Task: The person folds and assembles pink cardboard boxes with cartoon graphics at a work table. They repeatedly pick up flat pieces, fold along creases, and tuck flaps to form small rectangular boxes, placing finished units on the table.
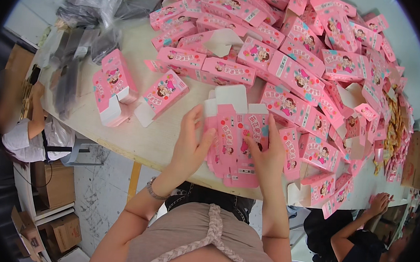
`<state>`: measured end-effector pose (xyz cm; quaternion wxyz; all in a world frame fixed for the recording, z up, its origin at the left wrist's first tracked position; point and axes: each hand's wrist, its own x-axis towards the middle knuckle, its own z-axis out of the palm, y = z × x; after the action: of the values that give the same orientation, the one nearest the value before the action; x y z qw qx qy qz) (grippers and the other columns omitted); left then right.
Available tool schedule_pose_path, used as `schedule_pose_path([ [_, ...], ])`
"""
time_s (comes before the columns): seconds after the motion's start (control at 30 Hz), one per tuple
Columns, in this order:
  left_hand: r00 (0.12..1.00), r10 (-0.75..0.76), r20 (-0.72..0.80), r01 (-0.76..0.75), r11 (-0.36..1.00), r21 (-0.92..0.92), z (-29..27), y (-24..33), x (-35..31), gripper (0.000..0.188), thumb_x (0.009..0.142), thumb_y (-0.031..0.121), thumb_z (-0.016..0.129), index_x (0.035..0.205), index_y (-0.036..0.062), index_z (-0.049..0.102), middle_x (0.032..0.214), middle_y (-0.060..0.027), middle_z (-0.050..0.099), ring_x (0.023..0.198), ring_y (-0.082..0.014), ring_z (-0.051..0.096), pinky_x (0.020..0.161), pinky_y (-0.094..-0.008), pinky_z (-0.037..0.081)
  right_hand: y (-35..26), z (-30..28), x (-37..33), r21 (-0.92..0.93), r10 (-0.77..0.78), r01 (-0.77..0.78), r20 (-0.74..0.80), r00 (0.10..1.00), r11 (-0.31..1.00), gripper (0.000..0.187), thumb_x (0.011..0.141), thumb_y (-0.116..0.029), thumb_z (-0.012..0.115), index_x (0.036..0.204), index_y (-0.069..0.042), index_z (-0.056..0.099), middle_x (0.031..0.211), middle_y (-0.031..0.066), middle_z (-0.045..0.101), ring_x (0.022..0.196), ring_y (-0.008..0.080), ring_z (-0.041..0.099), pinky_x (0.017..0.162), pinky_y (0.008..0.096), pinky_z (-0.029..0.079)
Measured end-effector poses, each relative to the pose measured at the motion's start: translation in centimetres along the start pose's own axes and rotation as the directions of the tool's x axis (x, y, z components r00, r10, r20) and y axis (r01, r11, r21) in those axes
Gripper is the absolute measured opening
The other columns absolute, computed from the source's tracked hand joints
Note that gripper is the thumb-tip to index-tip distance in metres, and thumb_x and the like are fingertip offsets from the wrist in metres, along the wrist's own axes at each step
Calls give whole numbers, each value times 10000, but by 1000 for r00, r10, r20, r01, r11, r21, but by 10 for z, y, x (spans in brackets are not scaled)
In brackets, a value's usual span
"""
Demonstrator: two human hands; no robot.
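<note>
Flat pink cartons, seemingly several layered, lie at the near edge of a pale table, white flaps pointing away. The left hand curves loosely along their left side, thumb near the edge; how firmly it grips is hard to tell. The right hand holds the right side, thumb on the printed face. Light, even pressure from both sides should keep the card from creasing. Beyond is a heap of pink boxes; dark plastic-wrapped bundles lie far left.
</note>
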<state>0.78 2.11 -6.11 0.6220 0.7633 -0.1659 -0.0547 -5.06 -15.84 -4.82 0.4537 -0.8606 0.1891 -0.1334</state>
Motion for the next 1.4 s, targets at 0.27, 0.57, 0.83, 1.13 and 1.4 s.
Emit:
schedule_pose_path([
  [0.27, 1000, -18, 23, 12, 970, 241, 10, -12, 18, 596, 951, 265, 517, 1369, -59, 244, 1334, -218, 409, 1198, -255, 446, 1015, -372, 366, -10, -13, 14, -237, -373, 366, 17, 928, 900, 290, 724, -103, 748, 959, 2, 615, 680, 93, 594, 579, 245, 548, 526, 345, 444],
  [0.57, 953, -175, 247, 270, 860, -433, -8, 42, 20, 517, 862, 21, 398, 1373, 4, 324, 1294, -122, 483, 1218, -178, 445, 998, -339, 390, -59, -16, -15, 75, -382, 375, 229, 895, 924, 721, 735, -149, 762, 1343, 0, 405, 1108, 201, 561, 923, 305, 580, 801, 386, 475],
  [0.83, 976, 160, 146, -97, 925, -366, 12, 58, -11, 827, 828, 115, 679, 1462, 37, 154, 1296, -145, 452, 1189, -195, 461, 977, -334, 395, -39, -5, -5, 200, -547, 577, -185, 816, 792, 565, 836, -184, 696, 1289, 7, 418, 1129, 162, 500, 962, 215, 547, 826, 326, 450],
  [1.13, 892, -29, 452, 96, 988, -125, -14, 58, -5, 630, 811, 186, 713, 1299, 60, 335, 1099, -132, 543, 979, -196, 571, 824, -321, 453, -46, 9, 5, 713, -266, 285, -143, 953, 640, 286, 853, -133, 666, 1088, -20, 547, 1049, 87, 541, 921, 153, 527, 786, 274, 424],
  [1.4, 952, 126, 280, -150, 986, 66, -17, 48, -15, 760, 757, 298, 765, 1318, 65, 308, 1000, -131, 544, 786, -238, 571, 706, -348, 471, -51, -22, 11, 799, -215, -98, 274, 937, 593, 141, 853, -37, 647, 988, 0, 665, 1009, 55, 598, 960, 131, 575, 804, 264, 488],
])
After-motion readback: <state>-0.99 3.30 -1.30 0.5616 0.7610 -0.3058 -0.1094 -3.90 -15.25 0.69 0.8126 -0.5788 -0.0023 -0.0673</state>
